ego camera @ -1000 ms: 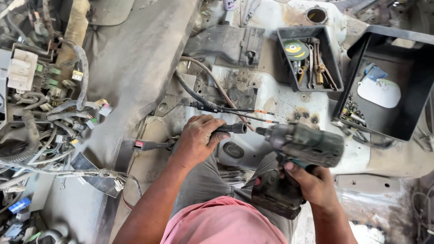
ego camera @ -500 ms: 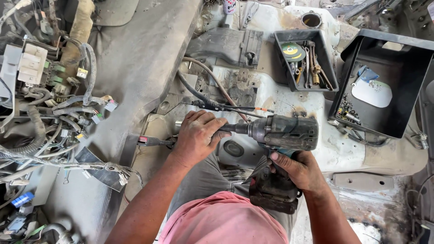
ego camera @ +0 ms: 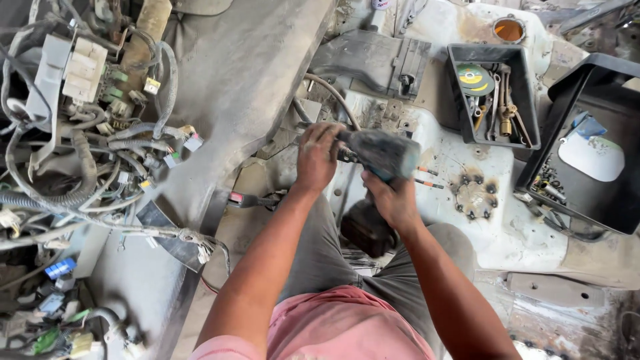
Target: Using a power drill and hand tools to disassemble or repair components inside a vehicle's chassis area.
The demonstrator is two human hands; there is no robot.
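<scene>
Right hand (ego camera: 393, 200) clamped on the grip of a cordless driver (ego camera: 383, 152), left hand (ego camera: 317, 157) wrapped around its nose, just beyond the knees; fastener work on the floor pan (ego camera: 507, 233) appears underway, calling for steady downward pressure.

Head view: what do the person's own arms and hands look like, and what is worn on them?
Both forearms are bare, no sleeves reaching them. The left hand and right hand wear no gloves, and no watch or rings show. A pink shirt and grey trousers are worn.
</scene>
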